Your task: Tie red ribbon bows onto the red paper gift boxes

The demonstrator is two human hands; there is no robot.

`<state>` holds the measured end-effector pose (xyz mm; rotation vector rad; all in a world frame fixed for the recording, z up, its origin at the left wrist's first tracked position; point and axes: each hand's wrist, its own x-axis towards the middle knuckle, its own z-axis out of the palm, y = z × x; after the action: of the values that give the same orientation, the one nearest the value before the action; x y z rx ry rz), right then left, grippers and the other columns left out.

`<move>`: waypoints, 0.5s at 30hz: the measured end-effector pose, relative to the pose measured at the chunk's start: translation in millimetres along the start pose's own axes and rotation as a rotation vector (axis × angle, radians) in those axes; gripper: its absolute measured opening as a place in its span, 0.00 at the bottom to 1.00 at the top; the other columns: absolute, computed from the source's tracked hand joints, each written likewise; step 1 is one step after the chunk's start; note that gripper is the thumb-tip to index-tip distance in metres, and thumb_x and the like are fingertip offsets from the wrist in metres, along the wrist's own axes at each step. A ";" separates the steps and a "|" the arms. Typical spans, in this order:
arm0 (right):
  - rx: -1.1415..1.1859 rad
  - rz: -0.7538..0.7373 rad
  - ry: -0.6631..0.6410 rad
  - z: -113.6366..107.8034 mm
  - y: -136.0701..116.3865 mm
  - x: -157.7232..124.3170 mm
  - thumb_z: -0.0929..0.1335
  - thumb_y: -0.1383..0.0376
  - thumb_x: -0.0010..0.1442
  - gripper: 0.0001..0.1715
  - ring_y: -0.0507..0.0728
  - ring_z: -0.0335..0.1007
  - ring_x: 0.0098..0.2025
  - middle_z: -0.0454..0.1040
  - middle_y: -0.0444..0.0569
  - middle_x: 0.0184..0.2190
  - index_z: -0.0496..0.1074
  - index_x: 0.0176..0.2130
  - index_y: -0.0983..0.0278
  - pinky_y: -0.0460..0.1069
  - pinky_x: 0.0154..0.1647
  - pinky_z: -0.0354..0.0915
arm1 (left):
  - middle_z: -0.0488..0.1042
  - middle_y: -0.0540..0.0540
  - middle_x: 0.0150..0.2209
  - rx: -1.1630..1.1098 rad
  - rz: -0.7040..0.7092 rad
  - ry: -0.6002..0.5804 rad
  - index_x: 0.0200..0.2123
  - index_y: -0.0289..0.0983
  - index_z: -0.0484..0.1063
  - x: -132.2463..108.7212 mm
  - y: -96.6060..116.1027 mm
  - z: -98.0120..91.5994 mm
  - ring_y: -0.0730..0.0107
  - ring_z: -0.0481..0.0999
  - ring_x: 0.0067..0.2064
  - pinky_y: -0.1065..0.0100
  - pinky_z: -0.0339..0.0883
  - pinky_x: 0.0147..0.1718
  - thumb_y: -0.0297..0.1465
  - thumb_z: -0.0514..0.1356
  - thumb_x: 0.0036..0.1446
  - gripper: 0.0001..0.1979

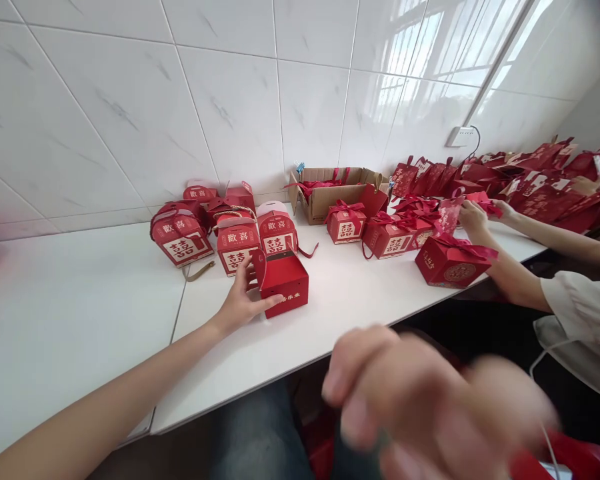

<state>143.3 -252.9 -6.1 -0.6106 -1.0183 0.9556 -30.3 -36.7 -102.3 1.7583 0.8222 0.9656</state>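
Note:
A red cardboard gift box (pixel 289 288) with gold writing on its front stands on the white table, and its top is partly raised. My left hand (pixel 245 293) grips its left side, thumb across the front and fingers behind the upright flap. Close to the camera, beyond the table's front edge, my right hand (pixel 430 400) is blurred with its fingers curled. Whether anything lies in it cannot be made out. Just behind the held box are several finished-looking red boxes (pixel 181 233) with white-and-red labels, some with cord handles.
An open cardboard carton (pixel 325 200) with red ribbons stands against the tiled wall. To its right are ribbon-tied boxes (pixel 453 263) and many red bags (pixel 550 193). At the right, another person's hands (pixel 475 217) work over red pieces. A ribbon strip (pixel 200 271) lies on the white table (pixel 70 320).

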 end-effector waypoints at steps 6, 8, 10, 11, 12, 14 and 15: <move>0.329 0.004 0.035 1.1 26.0 48.1 0.63 0.66 0.61 0.08 0.52 0.66 0.31 0.70 0.45 0.28 0.69 0.32 0.61 0.49 0.35 0.64 | 0.55 0.38 0.61 -0.029 0.053 0.039 0.63 0.47 0.41 6.4 -14.2 8.7 0.52 0.63 0.59 0.53 0.68 0.52 0.36 0.71 0.43 0.51; 0.362 0.042 0.044 -1.9 30.9 53.0 0.62 0.67 0.61 0.08 0.51 0.65 0.31 0.68 0.44 0.27 0.69 0.31 0.62 0.48 0.34 0.63 | 0.55 0.38 0.61 -0.026 0.049 0.035 0.63 0.47 0.42 4.5 -12.7 8.0 0.53 0.64 0.59 0.54 0.68 0.52 0.36 0.71 0.42 0.51; 0.363 0.053 0.045 -3.2 33.7 54.5 0.63 0.67 0.61 0.08 0.51 0.64 0.30 0.67 0.44 0.26 0.69 0.32 0.62 0.47 0.34 0.62 | 0.56 0.38 0.60 -0.027 0.046 0.027 0.62 0.47 0.42 3.6 -10.3 7.8 0.53 0.64 0.58 0.54 0.68 0.51 0.37 0.71 0.43 0.50; 0.356 0.057 0.046 -3.1 34.6 54.7 0.63 0.67 0.61 0.08 0.51 0.63 0.30 0.67 0.44 0.26 0.70 0.32 0.62 0.47 0.34 0.62 | 0.56 0.38 0.60 -0.027 0.045 0.025 0.62 0.47 0.43 3.6 -9.2 7.9 0.53 0.64 0.59 0.54 0.68 0.52 0.37 0.71 0.42 0.50; 0.348 0.058 0.051 -2.7 35.4 54.8 0.63 0.67 0.61 0.07 0.51 0.63 0.30 0.66 0.44 0.26 0.70 0.32 0.62 0.47 0.33 0.61 | 0.56 0.38 0.60 -0.028 0.046 0.024 0.62 0.46 0.43 3.7 -8.3 8.1 0.53 0.63 0.59 0.53 0.67 0.53 0.37 0.71 0.42 0.50; 0.328 0.059 0.065 -1.6 37.3 55.6 0.63 0.67 0.60 0.07 0.51 0.63 0.30 0.66 0.44 0.25 0.70 0.31 0.61 0.47 0.33 0.61 | 0.55 0.38 0.61 -0.031 0.055 0.026 0.62 0.46 0.43 4.1 -7.0 8.7 0.53 0.62 0.59 0.53 0.66 0.53 0.37 0.71 0.42 0.50; 0.320 0.058 0.069 -1.3 38.8 56.3 0.64 0.66 0.60 0.06 0.51 0.63 0.29 0.66 0.44 0.25 0.70 0.31 0.61 0.47 0.33 0.62 | 0.55 0.38 0.61 -0.034 0.058 0.025 0.61 0.46 0.44 4.1 -6.5 9.0 0.53 0.62 0.59 0.53 0.66 0.53 0.36 0.71 0.41 0.50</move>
<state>141.2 -185.0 -13.6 -0.4042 -0.7683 1.1139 -21.3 -34.8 -109.6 1.7522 0.7700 1.0358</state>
